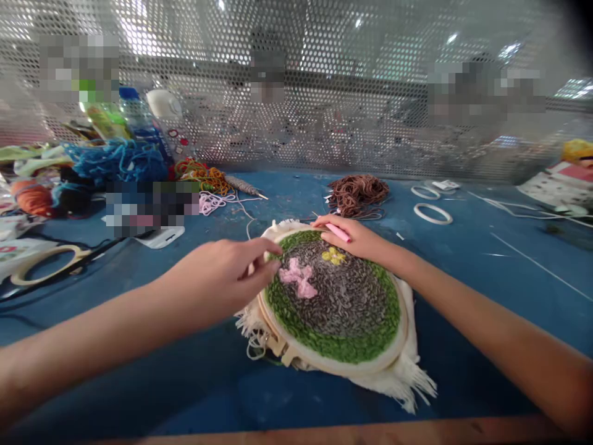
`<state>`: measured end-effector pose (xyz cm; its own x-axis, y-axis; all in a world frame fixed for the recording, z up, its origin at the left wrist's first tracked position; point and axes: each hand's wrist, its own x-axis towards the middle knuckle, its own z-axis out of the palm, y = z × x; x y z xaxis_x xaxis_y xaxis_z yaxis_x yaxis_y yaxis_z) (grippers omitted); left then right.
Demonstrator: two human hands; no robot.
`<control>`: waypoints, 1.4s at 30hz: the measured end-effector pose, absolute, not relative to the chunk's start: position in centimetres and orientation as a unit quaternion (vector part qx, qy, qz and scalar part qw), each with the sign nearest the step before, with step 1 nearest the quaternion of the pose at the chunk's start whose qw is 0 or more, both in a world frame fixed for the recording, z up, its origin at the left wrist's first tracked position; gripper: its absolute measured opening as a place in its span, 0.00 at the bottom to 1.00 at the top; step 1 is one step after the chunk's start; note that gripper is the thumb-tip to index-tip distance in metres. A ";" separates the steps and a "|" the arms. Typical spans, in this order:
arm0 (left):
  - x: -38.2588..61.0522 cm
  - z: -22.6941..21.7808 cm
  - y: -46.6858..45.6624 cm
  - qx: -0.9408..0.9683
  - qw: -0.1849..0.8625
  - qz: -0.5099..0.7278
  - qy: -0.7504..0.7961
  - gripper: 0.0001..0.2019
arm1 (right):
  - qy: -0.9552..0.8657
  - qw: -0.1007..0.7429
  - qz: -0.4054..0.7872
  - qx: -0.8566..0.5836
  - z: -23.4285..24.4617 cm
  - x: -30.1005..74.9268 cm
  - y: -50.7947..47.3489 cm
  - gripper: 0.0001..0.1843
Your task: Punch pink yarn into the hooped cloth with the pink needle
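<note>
A round wooden embroidery hoop lies on the blue table, holding fringed white cloth. Its face is filled with grey loops, a green ring, a pink patch and a small yellow patch. My left hand rests at the hoop's left edge, fingers pinched together on the green loops beside the pink patch. My right hand lies on the hoop's far edge, closed round a pink punch needle tool that points left.
A brown yarn bundle lies behind the hoop. Two white rings sit to the right. At left are blue, orange and pink yarn, bottles, an empty hoop. A perforated metal screen closes the far side.
</note>
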<state>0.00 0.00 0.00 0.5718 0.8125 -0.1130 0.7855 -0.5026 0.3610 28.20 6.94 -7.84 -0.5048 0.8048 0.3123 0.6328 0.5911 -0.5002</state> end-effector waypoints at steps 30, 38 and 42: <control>3.6 -1.2 9.4 0.895 0.127 0.018 0.428 0.22 | -0.652 0.514 0.221 -0.511 -4.5 31.1 3.7 0.14; 4.5 -4.9 9.2 0.922 -0.018 0.081 0.379 0.21 | -0.747 0.356 0.107 -0.552 -5.7 30.9 0.0 0.16; 4.9 -4.7 9.2 0.894 0.105 0.037 0.434 0.22 | -0.712 0.397 0.179 -0.550 -6.4 30.3 0.8 0.18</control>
<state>4.94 9.21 -4.74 0.6209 0.7834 -0.0252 0.7679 -0.6015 0.2202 30.32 0.80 -6.40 -0.0788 0.9261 0.3690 0.6424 0.3303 -0.6916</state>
